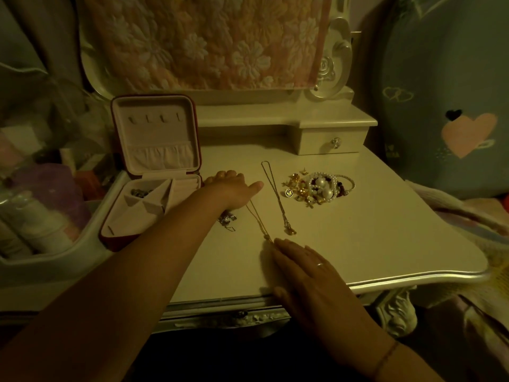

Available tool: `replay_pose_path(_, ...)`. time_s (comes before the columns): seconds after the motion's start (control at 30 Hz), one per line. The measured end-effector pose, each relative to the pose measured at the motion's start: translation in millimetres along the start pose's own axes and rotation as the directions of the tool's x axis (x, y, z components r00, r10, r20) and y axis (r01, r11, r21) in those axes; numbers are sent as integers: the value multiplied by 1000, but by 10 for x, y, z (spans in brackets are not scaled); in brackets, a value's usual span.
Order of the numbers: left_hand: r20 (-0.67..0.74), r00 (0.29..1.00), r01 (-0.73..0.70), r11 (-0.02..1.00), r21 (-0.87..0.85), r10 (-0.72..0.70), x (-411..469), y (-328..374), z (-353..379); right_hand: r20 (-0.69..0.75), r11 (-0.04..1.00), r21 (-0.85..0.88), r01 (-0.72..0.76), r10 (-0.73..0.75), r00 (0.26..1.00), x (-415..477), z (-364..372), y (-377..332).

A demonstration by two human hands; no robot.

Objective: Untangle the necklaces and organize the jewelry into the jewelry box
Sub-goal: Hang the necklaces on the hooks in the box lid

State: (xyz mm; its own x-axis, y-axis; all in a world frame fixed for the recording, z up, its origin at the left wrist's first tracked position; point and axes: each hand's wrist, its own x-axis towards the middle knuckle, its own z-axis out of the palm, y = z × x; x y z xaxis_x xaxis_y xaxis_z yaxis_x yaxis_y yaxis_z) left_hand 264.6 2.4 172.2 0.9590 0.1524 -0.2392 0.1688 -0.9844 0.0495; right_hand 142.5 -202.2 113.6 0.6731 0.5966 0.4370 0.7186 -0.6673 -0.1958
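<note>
On the cream dressing table (371,232) two chains lie pulled out straight: a longer necklace (275,194) with a pendant at its near end, and to its left a finer gold chain (257,219) running from under the left hand (232,190) toward the right hand (311,268). The left hand lies palm down with its fingers spread, pressing the far end of the fine chain flat; it grips nothing that can be seen. The right hand lies flat and open, fingertips (278,244) just at the chain's near end, closed on nothing. Both chains look very light, limp and ready to kink or knot again, so each is best pinched near the clasp or pendant and lifted slowly so it hangs free. A small silvery tangle (227,219) sits beside the left wrist. The jewelry box (154,172) stands open at the left, with hooks in its lid. A heap of pearls and gold pieces (316,188) waits to the right; those look harder and easier to pick up singly
</note>
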Motion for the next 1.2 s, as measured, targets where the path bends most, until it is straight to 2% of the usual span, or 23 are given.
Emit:
replay_pose_path(0.1,-35,994,-101,995,-25,100,-96,-18,38,-32,999,-41,-11,10,999,-52,-17,25)
replay_pose_path(0.2,-2,981,-192,981,-18,192,-224,-42,133,13,999,-52,-13,13,1000,-128,-6,48)
replay_pose_path(0.37,43,984,-172,985,32,170,-223,-47,168,67,999,-34,-9,12,998,-183,37,53)
replay_pose_path(0.47,45,987,-158,986,44,156,-161,7,133,52,999,-17,-46,47,998,-160,-1,37)
replay_pose_path(0.63,46,967,-249,968,-36,250,-250,-34,85,40,999,-7,-34,35,999,-127,-41,26)
replay_pose_path(0.77,133,947,-293,956,-4,291,-361,-89,143,46,995,-99,22,-17,999,-102,30,29)
replay_pose_path(0.87,136,945,-303,953,24,297,-356,-91,172,44,985,-170,41,-34,998,-61,25,11)
replay_pose_path(1.07,137,952,-278,960,5,275,-158,-67,96,-8,984,-175,-39,39,999,-6,-7,-29)
replay_pose_path(1.2,135,959,-250,968,-4,248,39,-21,16,18,979,-179,-92,97,995,81,11,-81)
